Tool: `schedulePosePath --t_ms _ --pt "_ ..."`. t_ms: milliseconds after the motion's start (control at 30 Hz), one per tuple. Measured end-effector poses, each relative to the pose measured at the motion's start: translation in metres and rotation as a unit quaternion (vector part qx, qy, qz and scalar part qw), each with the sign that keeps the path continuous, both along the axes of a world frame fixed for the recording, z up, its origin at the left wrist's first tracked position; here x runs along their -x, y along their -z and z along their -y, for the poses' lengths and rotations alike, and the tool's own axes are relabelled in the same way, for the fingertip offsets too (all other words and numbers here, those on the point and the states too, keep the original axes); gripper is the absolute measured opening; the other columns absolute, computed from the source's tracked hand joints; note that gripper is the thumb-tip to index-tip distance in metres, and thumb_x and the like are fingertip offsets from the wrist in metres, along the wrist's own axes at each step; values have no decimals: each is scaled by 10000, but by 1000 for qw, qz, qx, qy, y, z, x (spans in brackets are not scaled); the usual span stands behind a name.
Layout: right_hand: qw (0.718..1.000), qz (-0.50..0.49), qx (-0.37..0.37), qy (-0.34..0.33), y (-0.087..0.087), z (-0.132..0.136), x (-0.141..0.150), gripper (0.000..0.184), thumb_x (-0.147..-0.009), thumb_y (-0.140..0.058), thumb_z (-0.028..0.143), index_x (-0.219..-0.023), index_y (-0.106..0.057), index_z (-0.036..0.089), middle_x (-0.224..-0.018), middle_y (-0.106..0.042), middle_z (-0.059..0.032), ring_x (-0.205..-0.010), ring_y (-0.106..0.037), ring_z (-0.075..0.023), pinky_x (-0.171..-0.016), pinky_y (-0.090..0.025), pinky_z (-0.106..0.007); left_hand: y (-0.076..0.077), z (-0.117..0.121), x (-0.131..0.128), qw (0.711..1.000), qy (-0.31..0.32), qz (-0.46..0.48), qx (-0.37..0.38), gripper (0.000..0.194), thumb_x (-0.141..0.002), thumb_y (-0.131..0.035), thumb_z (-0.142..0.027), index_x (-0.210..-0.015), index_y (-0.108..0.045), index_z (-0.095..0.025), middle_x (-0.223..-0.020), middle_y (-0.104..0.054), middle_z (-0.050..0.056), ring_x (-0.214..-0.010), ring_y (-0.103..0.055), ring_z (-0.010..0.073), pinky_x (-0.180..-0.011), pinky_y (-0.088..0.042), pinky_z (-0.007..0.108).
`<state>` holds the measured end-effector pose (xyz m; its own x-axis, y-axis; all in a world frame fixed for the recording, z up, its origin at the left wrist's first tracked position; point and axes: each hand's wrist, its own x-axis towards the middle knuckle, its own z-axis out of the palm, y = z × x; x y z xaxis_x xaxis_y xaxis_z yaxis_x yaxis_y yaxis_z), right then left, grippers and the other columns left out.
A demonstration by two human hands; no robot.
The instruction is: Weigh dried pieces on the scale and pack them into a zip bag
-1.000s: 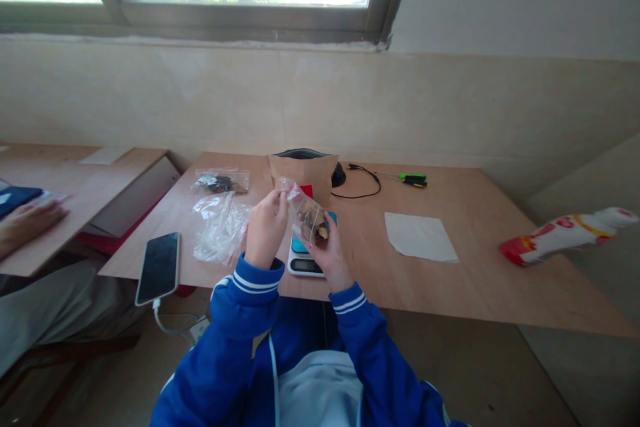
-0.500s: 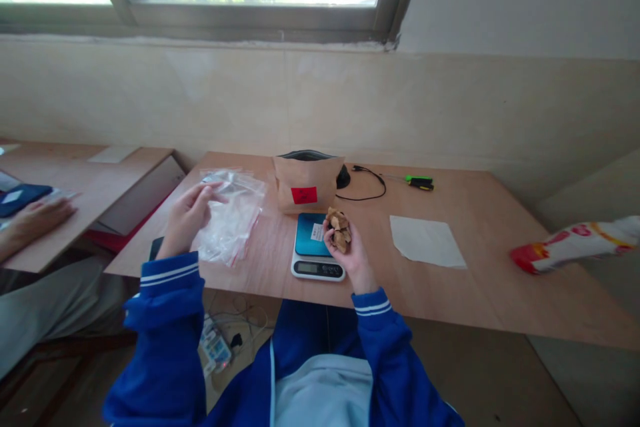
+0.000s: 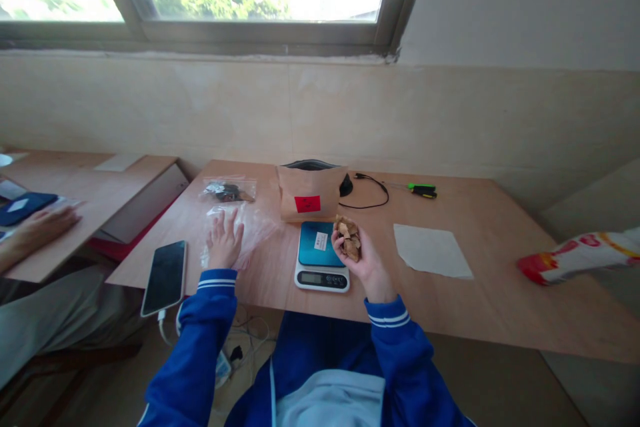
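My left hand (image 3: pixel 225 240) lies with fingers spread over several clear plastic bags (image 3: pixel 257 227), holding nothing. Brown, dry, crinkled pieces (image 3: pixel 349 238) are cupped in my right hand (image 3: pixel 366 259), just above the right side of a small digital scale (image 3: pixel 323 279). The scale has a blue-green plate with a white label; its display reading is too small to make out. Right behind it stands a kraft paper bag (image 3: pixel 295 180) with a red label and an open top. A clear bag with dark contents (image 3: pixel 227 191) lies beyond my left hand.
A phone (image 3: pixel 165 273) on a white cable lies at the table's front left edge. Behind are a black cable (image 3: pixel 373 203) and screwdrivers (image 3: pixel 423 191). White paper (image 3: pixel 431 251) and a red-and-white packet (image 3: pixel 575 257) lie to the right. Another person's hand (image 3: pixel 47 225) rests on the left table.
My left hand has moved right and down onto the plastic bags and spread its fingers. The phone and the bag with dark contents now show. My right hand still holds the brown pieces.
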<state>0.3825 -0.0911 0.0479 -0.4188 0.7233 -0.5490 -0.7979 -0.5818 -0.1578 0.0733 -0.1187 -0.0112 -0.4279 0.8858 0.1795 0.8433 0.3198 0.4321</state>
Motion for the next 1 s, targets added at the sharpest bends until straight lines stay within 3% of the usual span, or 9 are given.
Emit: schedulePosePath --t_ms 133,267,400,500,600,733,833,900,1000 --pt "999 -16 -40 8 -13 -9 -15 162 -913 -505 252 -906 -645 171 -796 -690 -44 -692 -634 -112 -490 -530 -154 26 -2 -10 999 -41 6 28 546 -953 -361 -339 -1469 -360 -160 -1579 -239 160 -1461 -200 337 -1155 -127 584" --pt "997 -23 -70 5 -31 -13 -29 132 -883 -528 219 -954 -636 191 -844 -693 -57 -725 -633 -137 -495 -547 -186 31 -11 8 987 -73 143 -17 467 -895 -452 -282 -1335 -530 -144 -1510 -392 155 -1424 -304 314 -1168 -142 550" --pt "997 -28 -67 3 -47 -15 -34 156 -899 -481 211 -983 -611 197 -841 -684 -55 -714 -630 -134 -492 -552 -186 8 -18 35 973 -89 204 -55 397 -917 -312 -232 -1124 -641 -150 -1238 -641 120 -1228 -543 246 -1097 -364 422" --pt "996 -32 -82 -17 -60 -22 -32 163 -901 -473 214 -1016 -587 194 -849 -682 -54 -708 -627 -131 -490 -553 -186 -30 -17 33 964 -106 208 -128 383 -922 -305 -243 -1113 -623 -148 -1154 -656 104 -1142 -582 232 -1025 -430 388" --pt "993 -32 -107 -38 -76 -36 -29 164 -900 -476 227 -1029 -570 190 -841 -676 -47 -694 -618 -123 -497 -554 -182 -81 -15 -5 932 -4 231 -281 273 -898 -405 -228 -1038 -629 -156 -1016 -670 69 -897 -648 175 -823 -512 308" --pt "976 -25 -198 -81 -101 -59 -20 98 -889 -501 221 -945 -576 189 -815 -667 -26 -685 -604 -102 -520 -547 -154 -134 -22 -90 908 188 143 -346 249 -902 -446 -180 -1071 -629 -193 -1086 -628 56 -824 -623 117 -745 -510 242" --pt "951 13 -291 -103 -120 -76 -9 74 -885 -520 221 -875 -589 197 -801 -667 -15 -668 -587 -97 -514 -535 -152 -140 -37 -140 901 289 60 -317 400 -912 -413 -135 -1292 -504 -221 -1349 -528 79 -1142 -567 175 -917 -498 299" --pt "936 48 -329 -113 -130 -87 1 100 -896 -513 240 -850 -592 200 -775 -663 -9 -640 -572 -95 -504 -526 -157 -132 -48 -159 914 289 30 -285 460 -898 -428 -120 -1350 -434 -206 -1427 -468 94 -1221 -525 209 -955 -487 328" --pt "935 76 -322 -125 -141 -100 17 187 -933 -468 284 -818 -584 192 -706 -643 1 -578 -547 -79 -502 -513 -150 -116 -59 -167 934 266 17 -238 390 -900 -453 -147 -1288 -469 -185 -1336 -529 110 -1127 -575 236 -912 -506 354"
